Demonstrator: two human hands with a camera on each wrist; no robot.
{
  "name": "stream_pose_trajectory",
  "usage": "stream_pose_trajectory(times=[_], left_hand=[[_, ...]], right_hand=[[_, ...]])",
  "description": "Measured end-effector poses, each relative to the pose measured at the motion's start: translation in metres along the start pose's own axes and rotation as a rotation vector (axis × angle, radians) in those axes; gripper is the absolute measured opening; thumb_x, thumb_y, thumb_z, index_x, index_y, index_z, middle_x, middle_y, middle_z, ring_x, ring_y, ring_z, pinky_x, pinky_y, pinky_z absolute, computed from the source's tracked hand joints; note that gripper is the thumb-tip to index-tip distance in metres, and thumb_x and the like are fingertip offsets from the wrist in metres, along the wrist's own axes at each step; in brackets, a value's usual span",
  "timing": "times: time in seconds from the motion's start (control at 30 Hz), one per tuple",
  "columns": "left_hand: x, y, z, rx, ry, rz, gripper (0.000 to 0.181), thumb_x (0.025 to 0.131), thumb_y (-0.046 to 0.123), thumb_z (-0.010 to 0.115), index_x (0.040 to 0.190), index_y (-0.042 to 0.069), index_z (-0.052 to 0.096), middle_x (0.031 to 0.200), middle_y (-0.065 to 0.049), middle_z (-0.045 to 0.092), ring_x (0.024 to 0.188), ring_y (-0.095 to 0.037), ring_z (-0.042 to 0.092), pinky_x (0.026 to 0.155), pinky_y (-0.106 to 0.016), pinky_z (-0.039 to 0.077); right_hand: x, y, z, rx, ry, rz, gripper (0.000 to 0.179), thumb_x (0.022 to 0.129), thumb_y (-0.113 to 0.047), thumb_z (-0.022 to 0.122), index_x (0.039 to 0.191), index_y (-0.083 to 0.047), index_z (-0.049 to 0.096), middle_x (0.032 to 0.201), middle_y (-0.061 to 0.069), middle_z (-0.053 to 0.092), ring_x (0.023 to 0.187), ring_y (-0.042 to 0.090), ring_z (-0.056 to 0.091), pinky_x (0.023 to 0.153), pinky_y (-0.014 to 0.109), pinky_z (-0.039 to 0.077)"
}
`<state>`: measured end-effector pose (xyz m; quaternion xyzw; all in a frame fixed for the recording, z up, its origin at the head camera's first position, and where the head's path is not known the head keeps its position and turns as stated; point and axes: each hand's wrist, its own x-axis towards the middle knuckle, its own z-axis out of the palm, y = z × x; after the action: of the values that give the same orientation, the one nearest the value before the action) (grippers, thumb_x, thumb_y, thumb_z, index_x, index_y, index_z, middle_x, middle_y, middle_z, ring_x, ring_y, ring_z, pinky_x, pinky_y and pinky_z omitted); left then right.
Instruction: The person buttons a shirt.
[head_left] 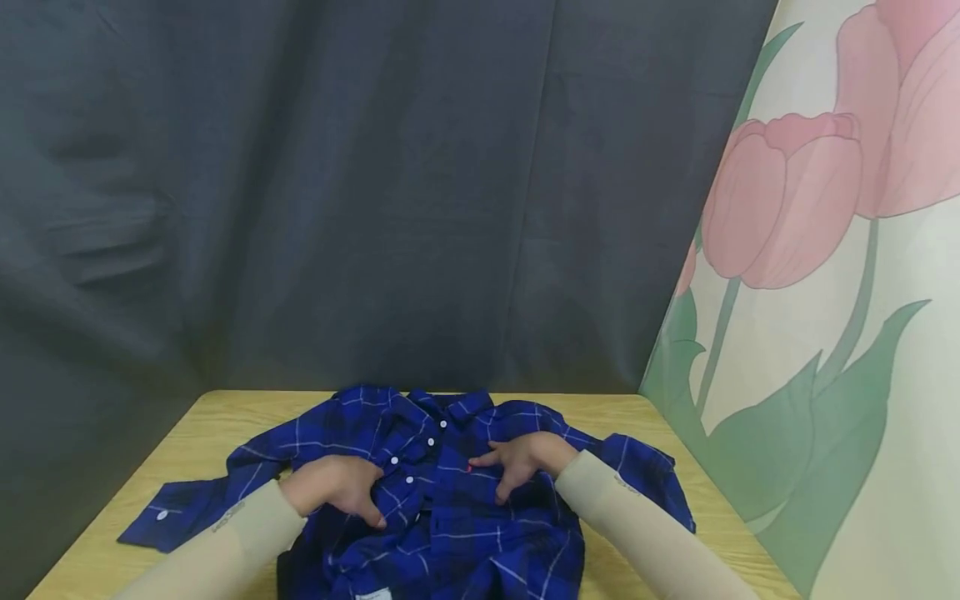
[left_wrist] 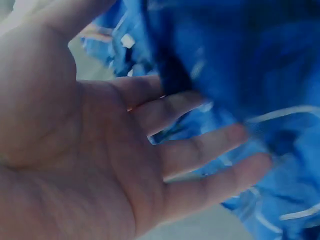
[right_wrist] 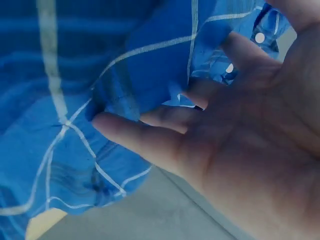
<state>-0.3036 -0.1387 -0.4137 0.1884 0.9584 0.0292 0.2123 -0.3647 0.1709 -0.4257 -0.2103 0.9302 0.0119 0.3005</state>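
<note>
A blue plaid button-up shirt lies spread with its collar toward the far table edge and white buttons showing down the front. Over the shirt's left side in the head view is my left hand, thumb pointing inward. In the left wrist view, its extended fingers reach in among the folds. Across the placket, my right hand has its fingers spread over the chest fabric. The right wrist view shows those fingers stretched out with their tips at the cloth, partly hidden by a fold.
Beneath the shirt is a light wood table. One sleeve's cuff lies out to the left, while the other sleeve bends to the right. A dark curtain hangs behind, and a tulip-painted wall stands at right.
</note>
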Motion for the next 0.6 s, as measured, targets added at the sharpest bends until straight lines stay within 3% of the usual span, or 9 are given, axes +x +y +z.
stream_pose_trajectory(times=[0.07,0.13,0.17,0.23,0.3,0.4,0.47,0.5,0.6], left_hand=[[0.001,-0.001,-0.012,-0.039,0.031,0.010,0.050,0.090,0.042,0.084,0.116,0.000,0.074,0.115,-0.014,0.077,0.110,-0.033,0.071,0.107,-0.052,0.057],[0.004,0.000,-0.029,-0.028,0.056,0.025,0.039,0.094,0.042,0.082,0.095,0.004,0.071,0.091,-0.005,0.070,0.089,-0.025,0.065,0.089,-0.044,0.056],[0.008,0.001,-0.038,-0.024,0.065,0.034,0.037,0.095,0.041,0.081,0.091,0.006,0.070,0.087,-0.003,0.066,0.084,-0.022,0.061,0.085,-0.043,0.055],[0.020,0.005,-0.055,-0.023,0.076,0.079,0.032,0.098,0.037,0.079,0.092,0.008,0.070,0.086,-0.001,0.065,0.081,-0.020,0.058,0.083,-0.042,0.053],[0.040,0.007,-0.066,-0.038,0.099,0.148,0.026,0.101,0.032,0.077,0.106,0.007,0.073,0.100,-0.005,0.072,0.092,-0.021,0.065,0.093,-0.044,0.058],[0.079,0.005,-0.065,-0.079,0.171,0.243,0.033,0.103,0.023,0.074,0.130,0.005,0.070,0.134,-0.014,0.072,0.123,-0.033,0.067,0.114,-0.056,0.053],[0.103,0.003,-0.055,-0.093,0.247,0.261,0.040,0.103,0.019,0.072,0.140,0.006,0.065,0.149,-0.016,0.065,0.140,-0.039,0.059,0.121,-0.063,0.046],[0.112,0.002,-0.049,-0.090,0.287,0.249,0.043,0.104,0.017,0.071,0.145,0.007,0.063,0.155,-0.016,0.062,0.144,-0.040,0.055,0.123,-0.066,0.042],[0.129,-0.001,-0.033,-0.101,0.368,0.191,0.054,0.103,0.016,0.072,0.154,0.008,0.057,0.162,-0.015,0.057,0.146,-0.042,0.050,0.123,-0.074,0.036]], right_hand=[[0.001,-0.003,-0.005,0.023,-0.013,-0.034,0.078,0.090,-0.043,0.082,0.160,-0.054,0.046,0.182,0.001,0.028,0.169,0.032,0.028,0.134,0.056,0.033],[0.002,-0.006,-0.015,0.052,-0.044,-0.047,0.070,0.092,-0.043,0.080,0.157,-0.050,0.053,0.179,0.001,0.035,0.166,0.031,0.036,0.130,0.056,0.040],[0.003,-0.008,-0.022,0.074,-0.051,-0.044,0.064,0.093,-0.043,0.079,0.154,-0.046,0.058,0.176,0.002,0.040,0.163,0.030,0.040,0.127,0.057,0.043],[0.007,-0.010,-0.041,0.115,-0.042,-0.048,0.046,0.096,-0.039,0.077,0.142,-0.034,0.070,0.154,0.002,0.062,0.147,0.029,0.057,0.119,0.057,0.051],[0.017,-0.013,-0.060,0.099,0.038,-0.064,0.031,0.099,-0.032,0.074,0.127,-0.020,0.076,0.131,0.006,0.074,0.122,0.026,0.069,0.106,0.050,0.059],[0.042,-0.018,-0.077,0.007,0.270,-0.096,0.018,0.101,-0.022,0.071,0.115,-0.010,0.076,0.109,0.007,0.076,0.101,0.025,0.071,0.095,0.043,0.060],[0.063,-0.021,-0.077,-0.066,0.406,-0.107,0.024,0.103,-0.018,0.069,0.124,-0.008,0.074,0.124,0.011,0.077,0.109,0.024,0.072,0.098,0.040,0.059],[0.071,-0.022,-0.076,-0.083,0.446,-0.107,0.030,0.104,-0.018,0.069,0.132,-0.009,0.072,0.132,0.009,0.074,0.119,0.025,0.072,0.107,0.041,0.058],[0.091,-0.025,-0.068,-0.121,0.466,-0.129,0.043,0.106,-0.018,0.069,0.148,-0.012,0.064,0.148,0.008,0.068,0.138,0.025,0.065,0.120,0.043,0.051]])
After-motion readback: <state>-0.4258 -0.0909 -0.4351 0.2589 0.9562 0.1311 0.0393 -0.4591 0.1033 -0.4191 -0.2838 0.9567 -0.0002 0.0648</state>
